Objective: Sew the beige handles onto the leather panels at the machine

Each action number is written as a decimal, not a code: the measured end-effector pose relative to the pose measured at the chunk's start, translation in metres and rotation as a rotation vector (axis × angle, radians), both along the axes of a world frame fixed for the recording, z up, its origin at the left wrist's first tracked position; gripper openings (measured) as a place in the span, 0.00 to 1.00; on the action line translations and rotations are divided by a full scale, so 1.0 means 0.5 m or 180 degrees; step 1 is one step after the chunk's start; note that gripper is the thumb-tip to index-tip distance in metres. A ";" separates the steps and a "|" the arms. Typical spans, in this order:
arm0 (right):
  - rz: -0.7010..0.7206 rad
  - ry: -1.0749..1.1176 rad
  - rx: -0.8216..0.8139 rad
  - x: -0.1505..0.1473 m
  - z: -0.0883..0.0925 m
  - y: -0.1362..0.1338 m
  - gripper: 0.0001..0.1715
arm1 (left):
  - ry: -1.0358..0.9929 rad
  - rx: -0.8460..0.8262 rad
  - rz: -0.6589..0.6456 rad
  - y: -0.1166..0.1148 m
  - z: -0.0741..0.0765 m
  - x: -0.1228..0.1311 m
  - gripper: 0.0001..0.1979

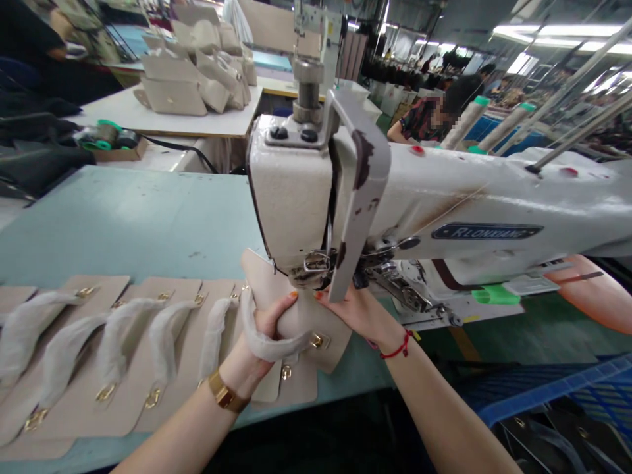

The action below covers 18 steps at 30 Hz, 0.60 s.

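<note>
A sewing machine (444, 204) of cream painted metal, glossy, with paint chipped to dark patches on its grey guard (358, 191) and rust-brown stains along the arm. Bare shiny steel parts sit under the head. The left hand (264, 332) and right hand (353, 313) grip a beige flap (301, 316) of smooth, matt leather-like material with a fuzzy off-white strap (269, 345) and a small shiny gold metal clasp (316, 340). More beige flaps (123, 355) with fluffy straps and gold fittings lie on a matt pale green table (133, 217). A polished gold bracelet (224, 395) is on the left wrist; a red cord (397, 347) is on the right. A blue plastic crate (557, 395) has a ribbed rim.
</note>
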State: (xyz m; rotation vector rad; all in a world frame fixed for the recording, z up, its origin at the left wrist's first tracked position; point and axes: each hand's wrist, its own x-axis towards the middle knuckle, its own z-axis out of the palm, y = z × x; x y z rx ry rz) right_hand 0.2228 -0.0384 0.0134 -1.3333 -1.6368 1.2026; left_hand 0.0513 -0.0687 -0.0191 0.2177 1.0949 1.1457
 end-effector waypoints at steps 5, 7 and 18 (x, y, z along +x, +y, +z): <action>0.0328 -0.0237 0.0219 0.003 -0.012 0.002 0.21 | 0.0015 -0.0009 0.0003 0.002 -0.008 -0.003 0.28; 0.0318 -0.0270 0.0181 0.003 -0.015 0.003 0.23 | 0.0040 0.0027 -0.0017 0.004 -0.008 -0.006 0.28; 0.0290 -0.0049 -0.0155 -0.010 -0.018 -0.003 0.24 | 0.0179 0.0106 -0.0324 0.041 0.020 -0.029 0.25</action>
